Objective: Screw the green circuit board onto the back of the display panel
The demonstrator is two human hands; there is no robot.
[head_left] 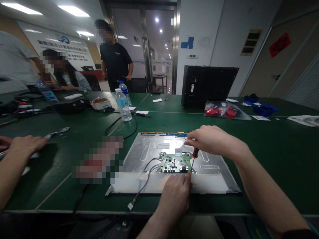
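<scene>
The fingers of my right hand [211, 139] are closed round the red-and-black handle of a screwdriver [195, 153], which I hold nearly upright, its thin shaft slanting down to the near right corner of a green circuit board [171, 162]. My left hand [176, 188] comes in from the near side, with its fingertips at that same corner beside the tip; I cannot tell whether they pinch anything. The board sits around the middle of a flat metal panel [134, 153], which lies in front of me on the green table [269, 159]. Dark cables [147, 181] run from the board's left side, one of them ending in a white connector [130, 206] past the panel's near edge. A narrow blue strip [161, 134] follows the far edge. Beyond the panel stand two water bottles [123, 108], a black casing [209, 86] and a clear bag [225, 111] with red things inside. At my left, another person's hand [27, 145] is over the table
</scene>
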